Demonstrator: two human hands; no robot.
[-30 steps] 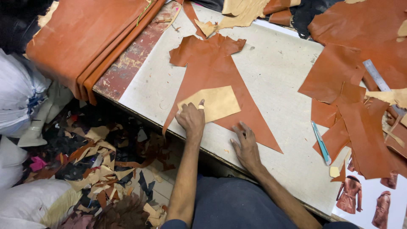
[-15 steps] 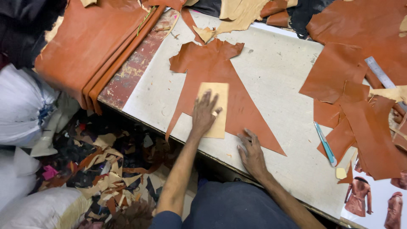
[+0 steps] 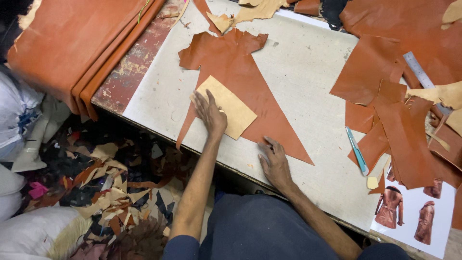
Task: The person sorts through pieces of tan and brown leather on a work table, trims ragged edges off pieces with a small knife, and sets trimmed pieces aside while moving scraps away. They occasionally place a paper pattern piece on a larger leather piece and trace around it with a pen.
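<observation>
The left hand (image 3: 210, 113) lies flat, fingers spread, pressing a tan card pattern (image 3: 224, 107) onto a triangular piece of brown leather (image 3: 240, 77) in the middle of the frame; its grip is released, nothing clasped. The right hand (image 3: 274, 159) rests palm down at the leather's lower edge, fingers loose on the pale tabletop (image 3: 308, 62). A blue-handled knife (image 3: 356, 150) lies to the right, just beside a heap of leather offcuts (image 3: 399, 120). Folded leather (image 3: 77, 43) hangs over the tabletop's upper left end.
</observation>
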